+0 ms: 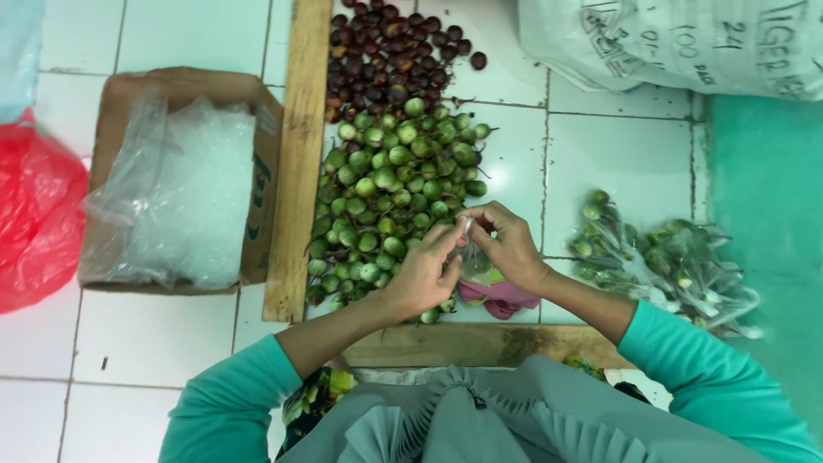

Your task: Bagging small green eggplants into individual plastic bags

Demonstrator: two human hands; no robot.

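Cardboard box (257, 184) of clear bags at left. Green fruit pile (390, 184) centre. Left hand (422, 276) and right hand (507, 247) both pinch shut the neck of a small filled plastic bag (474, 261). Keep neck taut, fingertips close. Packed bags (664, 261) lie right.

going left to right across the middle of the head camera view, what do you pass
Red bag → cardboard box of clear bags → wooden plank → pile of green fruit → left hand → right hand → filled packets → green mat.
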